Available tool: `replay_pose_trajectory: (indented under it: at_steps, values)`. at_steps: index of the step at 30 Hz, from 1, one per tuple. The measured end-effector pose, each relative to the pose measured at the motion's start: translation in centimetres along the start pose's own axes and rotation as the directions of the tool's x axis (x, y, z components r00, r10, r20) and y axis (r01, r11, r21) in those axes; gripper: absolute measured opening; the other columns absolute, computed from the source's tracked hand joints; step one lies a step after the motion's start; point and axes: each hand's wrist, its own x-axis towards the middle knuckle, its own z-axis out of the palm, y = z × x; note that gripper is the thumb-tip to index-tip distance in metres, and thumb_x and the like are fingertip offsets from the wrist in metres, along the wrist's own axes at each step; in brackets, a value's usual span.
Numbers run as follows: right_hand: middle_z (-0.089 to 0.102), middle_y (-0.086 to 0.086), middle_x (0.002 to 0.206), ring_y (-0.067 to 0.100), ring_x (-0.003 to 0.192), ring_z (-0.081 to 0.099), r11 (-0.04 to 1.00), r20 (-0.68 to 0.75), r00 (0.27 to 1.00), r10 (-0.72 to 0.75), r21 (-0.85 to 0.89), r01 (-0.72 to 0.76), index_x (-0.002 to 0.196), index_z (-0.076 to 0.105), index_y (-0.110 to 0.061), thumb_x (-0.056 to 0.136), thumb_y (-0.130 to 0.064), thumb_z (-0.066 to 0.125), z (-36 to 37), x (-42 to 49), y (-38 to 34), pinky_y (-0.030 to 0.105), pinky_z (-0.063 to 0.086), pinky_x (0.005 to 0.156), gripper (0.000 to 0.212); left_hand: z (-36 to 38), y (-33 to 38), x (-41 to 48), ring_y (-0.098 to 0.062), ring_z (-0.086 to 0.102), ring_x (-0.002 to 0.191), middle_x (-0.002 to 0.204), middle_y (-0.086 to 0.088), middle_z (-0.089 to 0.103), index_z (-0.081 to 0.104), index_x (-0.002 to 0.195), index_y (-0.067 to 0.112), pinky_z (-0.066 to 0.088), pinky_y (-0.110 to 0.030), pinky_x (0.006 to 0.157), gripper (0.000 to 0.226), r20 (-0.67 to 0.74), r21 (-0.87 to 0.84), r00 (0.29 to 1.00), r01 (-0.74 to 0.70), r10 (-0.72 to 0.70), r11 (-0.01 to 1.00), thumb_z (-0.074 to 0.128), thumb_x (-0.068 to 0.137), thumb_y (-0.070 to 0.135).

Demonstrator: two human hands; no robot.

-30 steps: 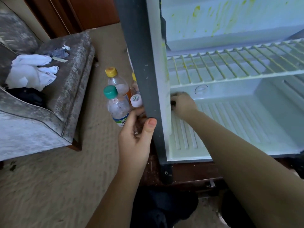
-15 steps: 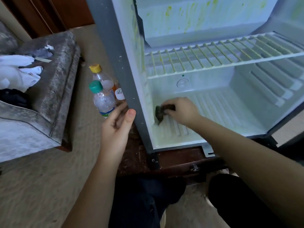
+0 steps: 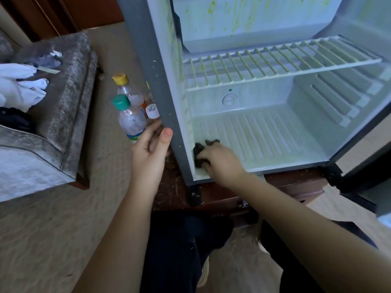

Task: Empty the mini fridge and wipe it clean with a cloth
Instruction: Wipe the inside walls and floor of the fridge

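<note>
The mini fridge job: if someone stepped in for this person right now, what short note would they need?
Left hand grips the left front edge of the mini fridge, bracing it.
Right hand holds a dark cloth on the fridge floor, at the front left corner.
Done: the fridge is emptied; the bottles stand outside, to its left.
Left: yellow-green stains show on the upper back, on the wire shelf and on the left inner wall. Wipe those and the rest of the floor.
</note>
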Motion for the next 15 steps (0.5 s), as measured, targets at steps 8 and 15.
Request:
replay_pose_trajectory:
  at_steps: [8, 15]
  values:
    - [0.071, -0.002, 0.097, 0.026, 0.095, 0.059, 0.997, -0.078, 0.997, -0.020, 0.078, 0.026, 0.099, 0.072, -0.020, 0.083, -0.011, 0.064, -0.4, -9.7, -1.0, 0.034, 0.049, 0.077, 0.019, -0.2, -0.2, -1.1, 0.008, 0.064, 0.093, 0.089, 0.033, 0.068, 0.061, 0.108, 0.033, 0.057, -0.032, 0.083, 0.014, 0.004, 0.059, 0.996, 0.087, -0.088, 0.994, 0.054, 0.098, 0.027]
    - [0.068, 0.004, 0.096, 0.026, 0.093, 0.062, 0.962, -0.215, 0.944, 0.249, 0.168, -0.216, 0.103, 0.069, -0.026, 0.089, -0.017, 0.061, -3.1, -9.1, 0.1, 0.035, 0.051, 0.074, 0.018, -0.3, -0.2, -1.3, 0.009, 0.064, 0.093, 0.088, 0.033, 0.068, 0.062, 0.103, 0.035, 0.057, -0.029, 0.078, 0.009, 0.007, 0.056, 0.994, 0.113, -0.113, 0.992, 0.058, 0.096, 0.031]
